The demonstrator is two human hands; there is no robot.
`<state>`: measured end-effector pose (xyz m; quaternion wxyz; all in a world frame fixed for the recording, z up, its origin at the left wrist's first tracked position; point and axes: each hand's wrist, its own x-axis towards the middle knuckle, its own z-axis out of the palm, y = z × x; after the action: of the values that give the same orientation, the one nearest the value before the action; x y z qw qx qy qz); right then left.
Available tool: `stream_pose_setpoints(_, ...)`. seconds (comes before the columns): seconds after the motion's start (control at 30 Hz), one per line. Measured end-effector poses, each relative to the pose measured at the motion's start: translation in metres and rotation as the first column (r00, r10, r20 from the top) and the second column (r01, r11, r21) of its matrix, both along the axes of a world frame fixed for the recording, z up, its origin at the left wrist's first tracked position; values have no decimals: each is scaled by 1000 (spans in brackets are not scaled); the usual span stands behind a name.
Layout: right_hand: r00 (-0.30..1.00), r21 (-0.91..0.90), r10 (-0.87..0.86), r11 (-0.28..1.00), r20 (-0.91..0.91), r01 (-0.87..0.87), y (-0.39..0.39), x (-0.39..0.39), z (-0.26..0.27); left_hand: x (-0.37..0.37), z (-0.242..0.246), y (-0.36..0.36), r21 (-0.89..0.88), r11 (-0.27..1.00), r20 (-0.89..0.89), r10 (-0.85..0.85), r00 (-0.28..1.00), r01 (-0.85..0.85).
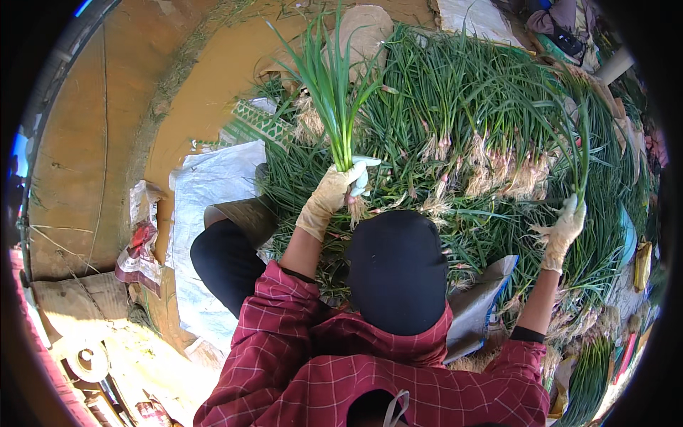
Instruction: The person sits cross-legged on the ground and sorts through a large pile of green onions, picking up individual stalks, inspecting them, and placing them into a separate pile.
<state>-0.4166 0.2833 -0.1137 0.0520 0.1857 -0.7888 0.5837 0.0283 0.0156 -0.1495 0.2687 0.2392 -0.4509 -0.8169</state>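
My left hand [341, 184], in a pale glove, grips a bunch of young garlic plants [336, 107] near the bulbs. Its green leaves fan upward, and pale roots hang below my fist. Out to the right, my gloved right hand [566, 221] is closed around a smaller lot of garlic plants [581, 144], with roots poking out on its left side. Between and beyond my hands spreads a thick layer of garlic plants [427, 91], many with pinkish bulbs and tangled roots. My black-clad knee [397, 272] rises in front of me and hides part of the layer.
A white woven sheet [213, 213] lies left beside my other knee [227, 261]. Muddy brown ground [197, 96] stretches beyond it. A burlap sack [365, 37] sits at the far edge. Another person [560, 24] is partly visible at top right. A grey sack [480, 309] lies right of my knee.
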Motion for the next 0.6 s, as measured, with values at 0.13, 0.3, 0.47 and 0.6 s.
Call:
stream_pose_setpoints(0.13, 852, 847, -222, 147, -474, 510, 169, -85, 48, 18, 43, 0, -104, 995, -32, 1, 999, -4)
stream_pose_setpoints(0.3, 961, 373, -46, 916, -273, 150, 153, -56, 69, 36, 114, 14, -92, 994, -212, 30, 977, -50)
stream_pose_setpoints(0.47, 703, -230, 707, 698, 71, -678, -31, 98, 118, 24, 165, 41, -251, 967, -113, 0, 994, -28)
stream_pose_setpoints(0.6, 83, -408, 851, 331, 518, -851, -152, 229, 154, -3, 163, 63, -244, 969, 21, -36, 999, 40)
